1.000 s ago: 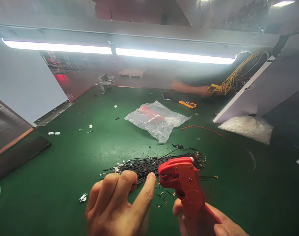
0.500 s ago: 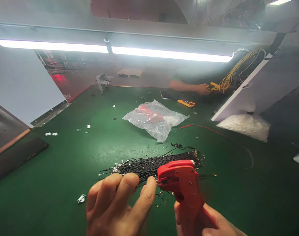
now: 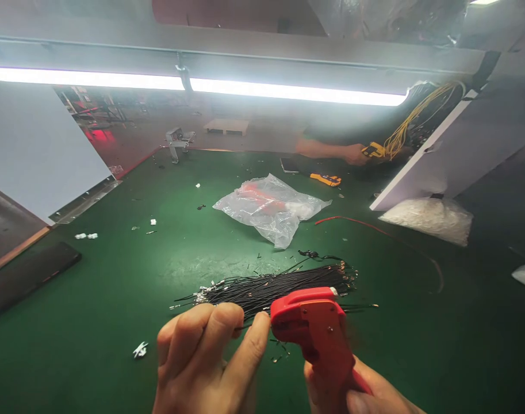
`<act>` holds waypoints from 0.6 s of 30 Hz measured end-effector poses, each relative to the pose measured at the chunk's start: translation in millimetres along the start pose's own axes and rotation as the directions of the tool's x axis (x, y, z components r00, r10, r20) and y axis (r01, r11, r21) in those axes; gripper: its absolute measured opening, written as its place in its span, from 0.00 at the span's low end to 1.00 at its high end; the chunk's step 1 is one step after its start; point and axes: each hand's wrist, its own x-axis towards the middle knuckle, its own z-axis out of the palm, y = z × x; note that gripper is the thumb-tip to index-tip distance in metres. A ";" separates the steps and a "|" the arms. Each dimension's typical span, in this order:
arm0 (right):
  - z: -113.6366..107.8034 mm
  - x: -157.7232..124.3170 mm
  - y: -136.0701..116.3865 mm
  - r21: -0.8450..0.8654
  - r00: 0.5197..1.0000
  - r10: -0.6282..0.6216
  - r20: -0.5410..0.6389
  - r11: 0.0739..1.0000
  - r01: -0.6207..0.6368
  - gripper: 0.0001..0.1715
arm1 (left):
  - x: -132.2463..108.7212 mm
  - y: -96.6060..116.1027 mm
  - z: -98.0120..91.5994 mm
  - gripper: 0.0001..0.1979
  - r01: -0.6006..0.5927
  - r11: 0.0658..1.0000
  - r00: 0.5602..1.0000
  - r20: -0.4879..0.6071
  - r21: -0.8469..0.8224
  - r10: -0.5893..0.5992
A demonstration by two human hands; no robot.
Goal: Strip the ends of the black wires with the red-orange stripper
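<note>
Stripping black wires, one at a time

Left hand pinches one wire into the red stripper gripped by the right hand; the wire bundle near the table's front edge looks mostly undone.

Red wire stripper upright beside black wires

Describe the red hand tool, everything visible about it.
The red wire stripper looks like moulded plastic, with a blocky head, small metal rivets and a round pivot boss. Its handles run down into the right hand, which grips them. The head is up, its mouth turned left toward the left hand's fingertips, which pinch a thin black wire at the mouth. It is held above the green mat, in front of the black wire bundle.
</note>
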 end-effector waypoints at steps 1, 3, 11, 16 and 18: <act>-1.8 -0.5 2.2 -0.005 1.000 -0.006 -0.003 1.000 0.006 0.38 | -0.5 -0.4 0.9 0.20 0.004 1.000 1.000 -0.002 -0.008 -0.004; -7.3 -1.5 8.7 -0.008 1.000 -0.008 -0.006 1.000 0.008 0.37 | -1.3 -0.9 2.8 0.20 0.021 1.000 1.000 -0.005 -0.023 -0.021; -27.4 1.6 32.3 0.245 0.985 0.116 0.127 0.959 -0.145 0.41 | 3.3 -4.9 4.5 0.17 0.079 0.974 0.996 -0.022 -0.210 -0.086; -22.6 6.6 23.6 0.316 0.974 0.058 0.220 0.940 -0.127 0.33 | 9.3 -9.8 5.7 0.14 0.016 0.942 0.999 -0.028 -0.335 -0.027; -21.2 9.7 21.4 0.322 0.970 0.029 0.243 0.940 -0.109 0.35 | 10.4 -7.5 6.8 0.13 0.060 0.925 0.997 -0.028 -0.375 -0.077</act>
